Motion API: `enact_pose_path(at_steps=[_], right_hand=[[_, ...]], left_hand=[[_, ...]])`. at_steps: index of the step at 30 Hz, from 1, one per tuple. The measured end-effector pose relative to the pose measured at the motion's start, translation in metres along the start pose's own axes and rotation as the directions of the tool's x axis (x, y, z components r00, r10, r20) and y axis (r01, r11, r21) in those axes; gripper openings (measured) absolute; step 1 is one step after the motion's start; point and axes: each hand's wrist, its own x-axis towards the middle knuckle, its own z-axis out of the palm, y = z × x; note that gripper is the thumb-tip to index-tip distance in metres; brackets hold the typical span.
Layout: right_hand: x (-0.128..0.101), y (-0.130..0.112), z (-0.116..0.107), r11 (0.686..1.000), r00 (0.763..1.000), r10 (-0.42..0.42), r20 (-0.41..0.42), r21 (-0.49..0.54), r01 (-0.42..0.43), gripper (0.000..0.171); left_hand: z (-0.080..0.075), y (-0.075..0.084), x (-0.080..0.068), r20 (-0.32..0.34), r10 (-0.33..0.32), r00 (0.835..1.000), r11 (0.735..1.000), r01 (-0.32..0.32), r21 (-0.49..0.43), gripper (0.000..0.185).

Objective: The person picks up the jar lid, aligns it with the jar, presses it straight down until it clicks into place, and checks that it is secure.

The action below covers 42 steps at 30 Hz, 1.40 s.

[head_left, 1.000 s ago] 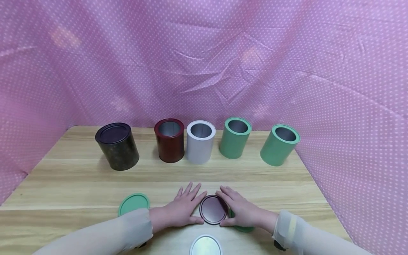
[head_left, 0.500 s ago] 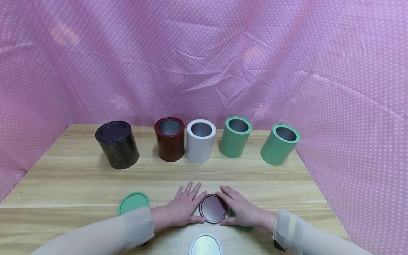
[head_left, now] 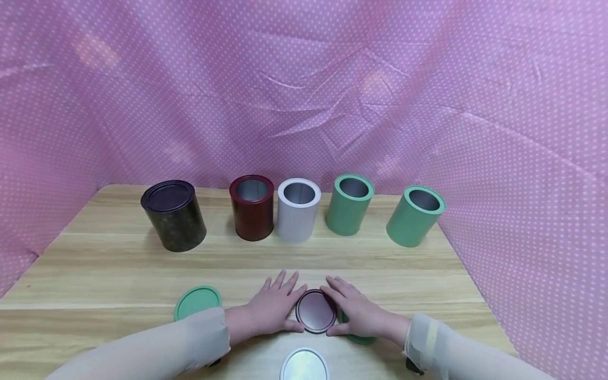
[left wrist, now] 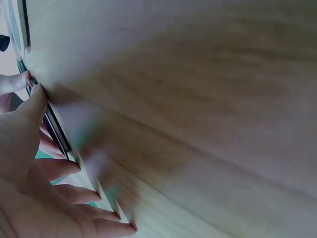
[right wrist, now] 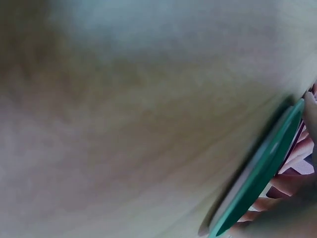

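A dark red lid [head_left: 315, 311] is flanked by the left hand [head_left: 272, 309] and right hand [head_left: 356, 312], fingers spread flat. A green lid [head_left: 359, 338] seems pinned beneath the right.

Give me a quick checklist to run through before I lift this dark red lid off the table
1. Both hands at the lid: ok. The left hand and right hand flank the dark red lid, fingers straight.
2. Grip closed on the lid: not ok, fingers only touch its edge.
3. Matching dark red tin open: ok, it stands upright without a lid.
4. Path to that tin: ok, bare wooden table lies between.
5. Nothing caught under the right hand: not ok, a green lid lies partly beneath it.
6. Lid right way up: cannot tell.
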Motion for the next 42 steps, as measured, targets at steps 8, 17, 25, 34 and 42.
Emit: enact_pose_path(at_steps=[8,17,25,34,42], right_hand=[[0.000,0.001,0.000,1.000,1.000,0.009,0.000,0.022,-0.009,0.083],[-0.001,0.002,0.004,0.999,1.000,0.011,-0.008,0.044,-0.011,0.083],[0.000,0.002,0.000,0.998,1.000,0.005,-0.017,0.069,-0.004,0.082],[0.003,0.002,-0.007,0.988,1.000,0.015,0.010,0.150,-0.016,0.079],[0.007,0.003,-0.012,0.969,0.998,0.038,0.054,0.242,-0.050,0.073]], left_hand=[[0.001,-0.001,0.004,-0.002,0.005,1.000,1.000,-0.005,0.017,0.082],[0.000,0.000,0.005,0.007,-0.015,1.000,1.000,0.015,0.004,0.081],[-0.004,0.001,0.006,0.004,-0.009,1.000,1.000,0.009,0.018,0.080],[-0.009,0.000,0.007,0.009,-0.014,1.000,1.000,0.014,0.026,0.077],[-0.013,0.003,0.007,0.012,-0.028,1.000,1.000,0.028,0.004,0.073]])
